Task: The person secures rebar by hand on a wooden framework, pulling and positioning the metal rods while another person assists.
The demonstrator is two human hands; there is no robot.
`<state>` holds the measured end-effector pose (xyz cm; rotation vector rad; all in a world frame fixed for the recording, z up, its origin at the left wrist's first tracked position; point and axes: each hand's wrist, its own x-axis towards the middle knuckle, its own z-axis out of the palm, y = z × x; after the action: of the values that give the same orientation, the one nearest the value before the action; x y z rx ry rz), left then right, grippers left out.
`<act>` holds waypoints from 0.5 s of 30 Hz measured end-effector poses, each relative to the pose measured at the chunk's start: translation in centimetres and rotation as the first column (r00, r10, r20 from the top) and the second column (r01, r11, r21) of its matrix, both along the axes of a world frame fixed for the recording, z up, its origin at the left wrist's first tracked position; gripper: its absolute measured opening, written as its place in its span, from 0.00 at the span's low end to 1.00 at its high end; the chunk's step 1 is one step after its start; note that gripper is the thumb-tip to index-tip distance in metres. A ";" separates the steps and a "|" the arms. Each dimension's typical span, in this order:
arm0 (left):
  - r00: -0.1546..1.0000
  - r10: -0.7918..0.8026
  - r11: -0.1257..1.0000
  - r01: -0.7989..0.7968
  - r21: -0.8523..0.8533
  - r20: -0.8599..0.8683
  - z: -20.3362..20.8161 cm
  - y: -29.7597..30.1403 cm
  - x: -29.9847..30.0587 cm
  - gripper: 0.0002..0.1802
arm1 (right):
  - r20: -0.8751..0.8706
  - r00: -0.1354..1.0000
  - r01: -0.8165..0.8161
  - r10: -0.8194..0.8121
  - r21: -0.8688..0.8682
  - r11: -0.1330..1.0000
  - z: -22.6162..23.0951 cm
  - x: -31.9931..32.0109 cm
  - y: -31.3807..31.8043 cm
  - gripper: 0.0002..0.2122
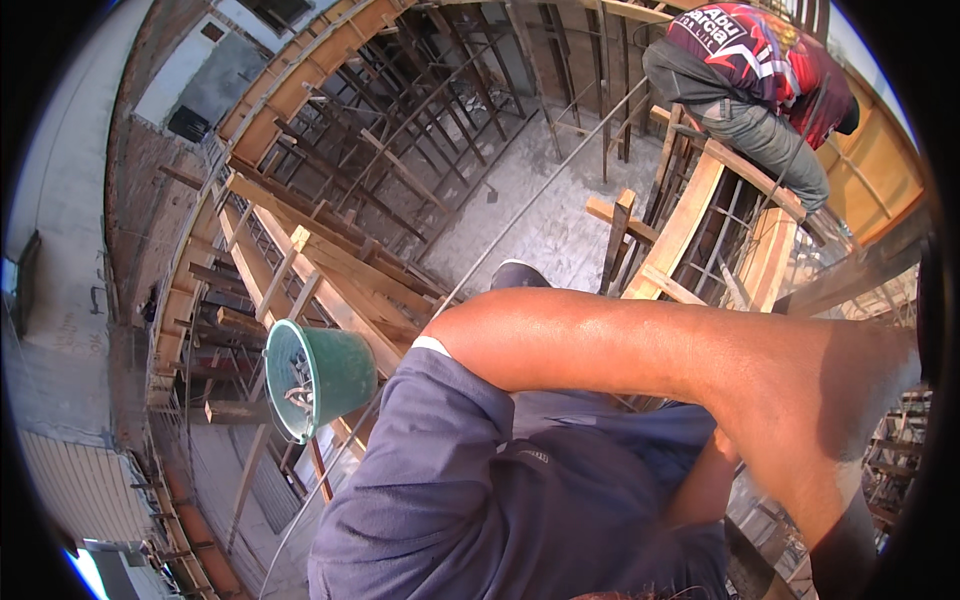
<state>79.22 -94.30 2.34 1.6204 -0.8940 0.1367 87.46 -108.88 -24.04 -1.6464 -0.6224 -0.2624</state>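
Observation:
Neither of my hands shows in the picture. A bare arm (600,340), coming out of the blue sleeve (430,440) on the left, crosses in front of me to the right. It bends near the right rim and runs down out of view, so its hand is hidden. Part of another bare forearm (705,485) shows below it, its hand also unseen. Left of the sleeve, a green bucket (345,372) leans by the timber boards, with several small dark and grey pieces (299,390) inside. The toe of a dark shoe (518,273) shows above the arm.
Timber formwork beams (325,265) run along the left. A thin long rod (545,200) slants across the middle. Below lies a concrete floor (540,225) with many upright props. At upper right, a bent-over co-worker (755,100) is by open beam forms (680,225) with steel bars.

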 end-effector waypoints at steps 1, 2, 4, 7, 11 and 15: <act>0.999 0.037 0.999 -0.037 0.014 0.001 -0.1 0.7 0.2 0.77 | 0.000 1.000 0.005 -0.005 -0.002 1.000 0.1 0.2 0.0 0.10; 0.995 0.096 0.995 -0.096 0.041 -0.006 -0.1 1.6 0.4 0.77 | -0.004 1.000 0.012 -0.012 -0.009 1.000 0.2 0.1 -0.2 0.10; 0.970 0.244 0.966 -0.243 0.091 -0.008 -1.1 4.4 1.6 0.77 | -0.006 0.999 0.047 -0.047 -0.040 0.998 0.7 0.6 -0.8 0.09; 0.833 0.544 0.825 -0.512 0.238 -0.094 -6.8 10.7 3.5 0.71 | -0.022 0.999 0.031 -0.032 -0.053 0.998 0.3 0.9 0.4 0.09; 0.508 0.857 0.462 -0.680 0.570 -0.088 -18.6 20.6 3.0 0.65 | 0.125 0.990 -0.077 0.065 0.087 0.993 1.4 1.3 2.0 0.14; 0.157 0.950 0.299 -0.697 0.651 -0.269 -31.8 31.2 -2.5 0.55 | 0.148 0.984 -0.120 0.102 0.120 0.986 2.4 1.2 2.5 0.17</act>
<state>76.74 -63.10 -29.43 2.1870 0.7423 0.1892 88.62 -106.41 -21.69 -1.4731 -0.7866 -0.3332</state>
